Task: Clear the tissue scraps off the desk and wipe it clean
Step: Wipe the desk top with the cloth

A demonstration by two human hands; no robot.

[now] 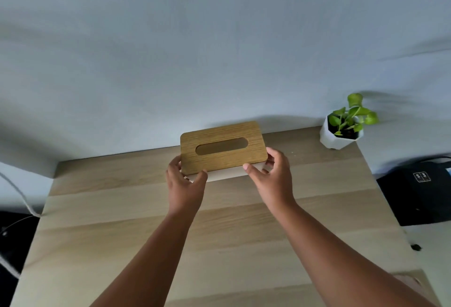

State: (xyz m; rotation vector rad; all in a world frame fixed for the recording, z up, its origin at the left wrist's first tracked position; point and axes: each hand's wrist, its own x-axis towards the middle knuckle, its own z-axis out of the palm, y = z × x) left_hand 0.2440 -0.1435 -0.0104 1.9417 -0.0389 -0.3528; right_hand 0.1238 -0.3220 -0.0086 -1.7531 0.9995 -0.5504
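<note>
A tissue box (220, 135) with a wooden slotted lid and a white body stands at the far middle of the light wooden desk (122, 233), close to the wall. My left hand (185, 179) holds its near left corner, thumb on the lid's edge. My right hand (271, 172) grips the near right corner, thumb on the lid's front edge and fingers curled round the right end. No tissue shows in the slot. I see no tissue scraps on the desk.
A small green plant in a white faceted pot (341, 133) stands at the desk's far right corner. A black bag (419, 192) lies beyond the right edge. A white cable (22, 196) hangs off the left side.
</note>
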